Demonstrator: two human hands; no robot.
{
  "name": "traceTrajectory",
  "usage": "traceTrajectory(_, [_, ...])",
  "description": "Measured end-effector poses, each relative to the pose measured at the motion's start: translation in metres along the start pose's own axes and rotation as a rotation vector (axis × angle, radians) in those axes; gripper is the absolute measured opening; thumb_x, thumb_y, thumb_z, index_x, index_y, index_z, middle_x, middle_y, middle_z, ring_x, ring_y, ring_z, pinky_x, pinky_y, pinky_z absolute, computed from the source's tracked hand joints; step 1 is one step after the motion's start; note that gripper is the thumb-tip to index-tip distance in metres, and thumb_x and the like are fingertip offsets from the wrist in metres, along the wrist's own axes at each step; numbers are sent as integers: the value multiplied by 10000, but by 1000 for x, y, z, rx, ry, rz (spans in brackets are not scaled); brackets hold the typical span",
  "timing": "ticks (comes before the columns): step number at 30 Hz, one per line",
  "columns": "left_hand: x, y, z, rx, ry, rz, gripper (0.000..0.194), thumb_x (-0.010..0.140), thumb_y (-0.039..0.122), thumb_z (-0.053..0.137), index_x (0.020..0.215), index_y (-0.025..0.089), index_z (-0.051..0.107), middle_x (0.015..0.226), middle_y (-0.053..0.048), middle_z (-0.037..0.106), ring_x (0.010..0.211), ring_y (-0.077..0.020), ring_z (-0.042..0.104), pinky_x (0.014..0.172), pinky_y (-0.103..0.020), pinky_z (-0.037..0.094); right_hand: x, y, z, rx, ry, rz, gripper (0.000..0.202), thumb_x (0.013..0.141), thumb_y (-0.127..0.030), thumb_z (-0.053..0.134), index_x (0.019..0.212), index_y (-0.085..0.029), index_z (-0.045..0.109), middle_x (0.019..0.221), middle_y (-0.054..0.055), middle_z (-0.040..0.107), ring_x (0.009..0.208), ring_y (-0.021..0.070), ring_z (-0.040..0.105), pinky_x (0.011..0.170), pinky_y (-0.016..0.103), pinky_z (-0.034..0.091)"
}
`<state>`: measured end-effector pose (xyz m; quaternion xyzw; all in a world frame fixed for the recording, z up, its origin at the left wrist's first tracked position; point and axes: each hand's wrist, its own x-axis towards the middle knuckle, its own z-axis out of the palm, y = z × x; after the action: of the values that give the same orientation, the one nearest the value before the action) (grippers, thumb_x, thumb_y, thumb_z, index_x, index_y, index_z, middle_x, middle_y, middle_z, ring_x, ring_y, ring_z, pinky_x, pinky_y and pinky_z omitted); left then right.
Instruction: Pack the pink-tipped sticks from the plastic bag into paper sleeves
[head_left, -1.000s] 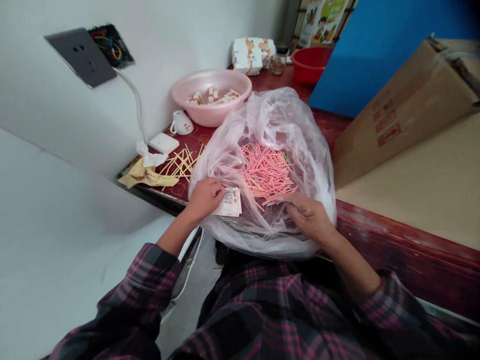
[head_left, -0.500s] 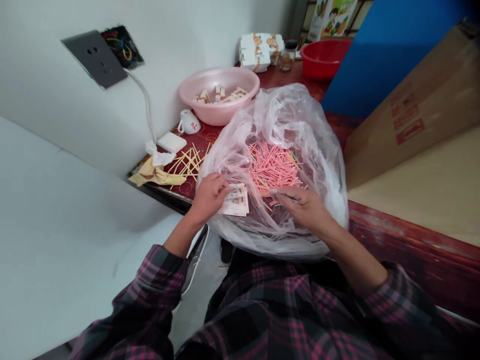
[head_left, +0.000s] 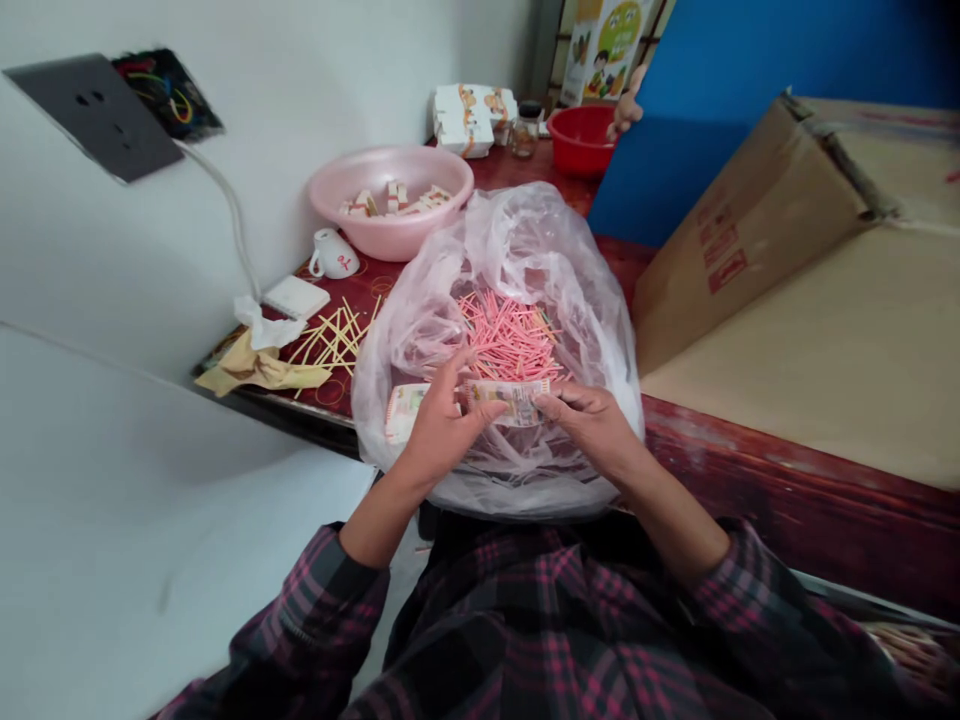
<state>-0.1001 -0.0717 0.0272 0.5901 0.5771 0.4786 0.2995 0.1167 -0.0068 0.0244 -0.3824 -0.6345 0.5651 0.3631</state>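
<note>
Between my two hands is a small printed paper wrapper (head_left: pixel 517 402), held stretched sideways above a clear plastic bag (head_left: pixel 517 488). My left hand (head_left: pixel 448 420) pinches its left end, thumb in front. My right hand (head_left: pixel 596 422) closes thumb and fingers on its right end. Whether a stick lies in the wrapper is hidden. Just behind the wrapper, a heap of thin pink sticks (head_left: pixel 510 340) lies in the opened bag. A stack of similar printed wrappers (head_left: pixel 402 410) rests on the bag, partly behind my left hand.
A pink basin (head_left: pixel 390 240) holds small bundles. Near it are a white cup (head_left: pixel 334 254), yellow sticks (head_left: pixel 334 338) and crumpled paper (head_left: pixel 259 365). A cardboard box (head_left: pixel 750 240) stands right. Another person's hand (head_left: pixel 628 105) grips a blue board (head_left: pixel 675 150) by a red basin (head_left: pixel 581 145).
My left hand has left the wrapper stack and moved right, and both hands now hold one wrapper. The view has shifted right. Another person's hand has appeared at the blue board.
</note>
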Motion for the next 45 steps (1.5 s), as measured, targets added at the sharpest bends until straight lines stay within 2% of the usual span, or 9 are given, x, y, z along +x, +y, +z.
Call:
traceTrajectory(3, [1, 4, 8, -197, -98, -205, 637, 900, 312, 785, 1503, 262, 584, 1193, -53, 729, 920, -181, 691, 856, -318, 589, -10, 4, -7, 50, 16, 29, 288, 834, -507, 821, 952, -249, 864, 960, 36, 843, 889, 226, 739, 888, 387, 598])
traceTrajectory(7, [-4, 10, 17, -245, -159, -276, 506, 880, 273, 755, 1376, 243, 663, 1024, -8, 722, 808, -161, 651, 762, -285, 550, -15, 8, -4, 130, 4, 85, 362, 786, -502, 852, 1024, -229, 856, 966, 36, 839, 852, 205, 722, 846, 356, 589])
traceTrajectory(12, [-7, 13, 21, -80, -99, -200, 292, 941, 253, 666, 1222, 215, 736, 1105, -32, 785, 948, -198, 701, 918, -334, 558, -14, 10, 3, -42, 63, 67, 358, 832, -565, 733, 788, -213, 782, 684, -6, 692, 648, 162, 574, 691, 314, 508])
traceTrajectory(16, [-1, 17, 14, 30, -182, -92, 207, 991, 324, 662, 1135, 222, 771, 1054, -36, 797, 959, -214, 715, 922, -345, 559, -10, 10, 6, -209, 72, -29, 461, 898, -634, 633, 688, -225, 664, 624, -12, 582, 622, 159, 509, 634, 304, 439])
traceTrajectory(20, [6, 15, 9, 220, -136, 140, 160, 1007, 264, 646, 902, 210, 753, 1002, -60, 770, 1018, -238, 702, 974, -387, 545, 11, 7, -3, -342, -76, -125, 592, 970, -688, 558, 589, -250, 444, 580, -23, 437, 600, 150, 434, 597, 299, 387])
traceTrajectory(25, [3, 1, 19, 428, -208, 246, 229, 1062, 240, 560, 882, 203, 697, 916, -61, 757, 941, -240, 687, 935, -406, 535, 72, 1, -18, -663, 61, -236, 320, 1045, -376, 519, 856, -224, 729, 909, 64, 766, 921, 234, 694, 892, 342, 529])
traceTrajectory(30, [-3, -13, 33, 563, -297, 172, 197, 1059, 192, 536, 941, 192, 694, 1002, -85, 781, 988, -259, 698, 953, -424, 534, 117, -1, -10, -1246, -68, -15, 354, 1037, -183, 536, 1299, -107, 762, 1317, 221, 778, 1217, 328, 704, 1048, 396, 508])
traceTrajectory(41, [-8, -30, 36, 550, -184, 236, 202, 1039, 150, 547, 945, 198, 719, 1218, -119, 792, 1170, -293, 727, 1009, -469, 580, 109, -17, 5, -1421, -236, -102, 382, 1099, -170, 460, 1094, -92, 834, 1184, 217, 810, 1158, 308, 721, 1065, 405, 481])
traceTrajectory(45, [-9, -34, 35, 555, -180, 242, 212, 1048, 160, 533, 945, 200, 714, 1242, -111, 801, 1147, -303, 740, 989, -491, 587, 98, -23, 11, -1363, -304, -95, 339, 1122, -328, 543, 1236, -113, 779, 1269, 175, 800, 1195, 267, 719, 1041, 355, 506])
